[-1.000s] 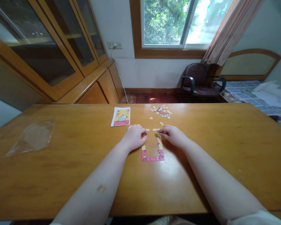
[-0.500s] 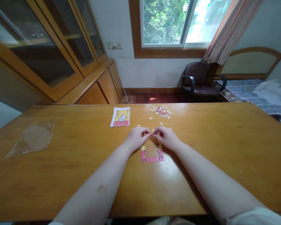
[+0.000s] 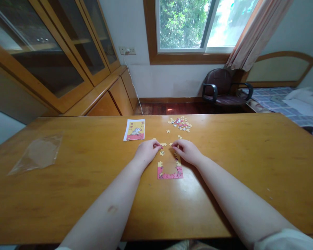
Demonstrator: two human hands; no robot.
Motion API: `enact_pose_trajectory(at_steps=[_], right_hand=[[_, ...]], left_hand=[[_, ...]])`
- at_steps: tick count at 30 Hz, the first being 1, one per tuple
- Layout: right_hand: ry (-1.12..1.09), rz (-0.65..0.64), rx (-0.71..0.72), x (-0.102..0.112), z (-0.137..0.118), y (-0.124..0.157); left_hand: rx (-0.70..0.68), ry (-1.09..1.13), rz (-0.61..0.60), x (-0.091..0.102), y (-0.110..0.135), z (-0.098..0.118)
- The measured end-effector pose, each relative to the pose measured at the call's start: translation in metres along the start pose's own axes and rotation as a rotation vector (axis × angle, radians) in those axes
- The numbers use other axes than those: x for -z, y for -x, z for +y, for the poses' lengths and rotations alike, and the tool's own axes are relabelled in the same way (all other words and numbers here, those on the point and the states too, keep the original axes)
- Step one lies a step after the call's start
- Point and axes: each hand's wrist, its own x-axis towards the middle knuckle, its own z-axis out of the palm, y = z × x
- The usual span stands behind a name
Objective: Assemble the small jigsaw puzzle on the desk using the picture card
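Note:
My left hand point(image 3: 147, 151) pinches a small reddish puzzle piece point(image 3: 161, 147) between thumb and fingertips, at the upper left of a partly joined puzzle frame point(image 3: 170, 176). This frame has a pink bottom edge and pink and yellow sides. My right hand point(image 3: 188, 151) is over the frame's upper right, thumb and fingers bent close together; what lies between them, if anything, is hidden. A yellow piece point(image 3: 170, 144) lies at its fingertips. Another pale yellow piece point(image 3: 162, 153) lies just below my left fingertips, and a joined yellow strip point(image 3: 163, 144) lies above them.
A pile of loose puzzle pieces point(image 3: 182, 124) lies beyond my hands, with single pieces point(image 3: 168, 131) nearer. A picture card point(image 3: 134, 130) is at the left, and a clear plastic bag point(image 3: 39, 152) farther left. Beyond the wooden table point(image 3: 237, 173) stands an armchair point(image 3: 219, 86).
My hands have moved apart from where their fingertips met. The left has shifted left with the reddish piece; the right has moved slightly right. The pieces between them now show.

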Motion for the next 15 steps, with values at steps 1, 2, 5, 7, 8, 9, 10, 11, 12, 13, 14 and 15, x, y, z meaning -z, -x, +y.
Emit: enact_pose_trajectory(at_steps=[1, 2, 5, 7, 8, 9, 10, 11, 12, 13, 14, 15], right_hand=[[0.000, 0.000, -0.001, 0.0001, 0.0002, 0.0001], [-0.001, 0.001, -0.001, 0.0003, 0.0005, 0.0002], [-0.001, 0.003, 0.005, 0.0005, 0.0014, 0.0003], [-0.003, 0.000, 0.007, 0.0007, 0.0012, 0.0003], [-0.004, -0.003, 0.007, 0.0008, 0.0009, 0.0002], [-0.003, -0.005, 0.005, 0.0010, 0.0004, 0.0001], [0.000, -0.007, 0.004, 0.0012, -0.0001, 0.0000], [0.002, -0.009, 0.002, 0.0013, -0.0005, -0.0001], [0.004, -0.010, 0.000, 0.0015, -0.0009, -0.0002], [0.005, -0.012, -0.001, 0.0016, -0.0012, -0.0003], [0.005, -0.013, -0.002, 0.0016, -0.0013, -0.0004], [0.003, -0.015, -0.002, 0.0015, -0.0013, -0.0004]], left_hand=[[-0.003, -0.003, 0.005, -0.0007, -0.0005, -0.0007], [-0.005, -0.006, 0.011, -0.0013, -0.0009, -0.0012], [-0.012, -0.027, 0.025, -0.0022, -0.0015, -0.0012], [-0.014, -0.045, 0.030, -0.0025, -0.0015, -0.0006], [-0.018, -0.052, 0.031, -0.0027, -0.0014, -0.0006], [-0.022, -0.058, 0.033, -0.0029, -0.0014, -0.0007], [-0.028, -0.062, 0.037, -0.0032, -0.0014, -0.0011], [-0.036, -0.063, 0.042, -0.0034, -0.0015, -0.0018], [-0.046, -0.063, 0.048, -0.0036, -0.0017, -0.0025], [-0.054, -0.061, 0.053, -0.0036, -0.0020, -0.0033], [-0.060, -0.058, 0.061, -0.0034, -0.0022, -0.0040], [-0.064, -0.057, 0.068, -0.0029, -0.0023, -0.0044]])
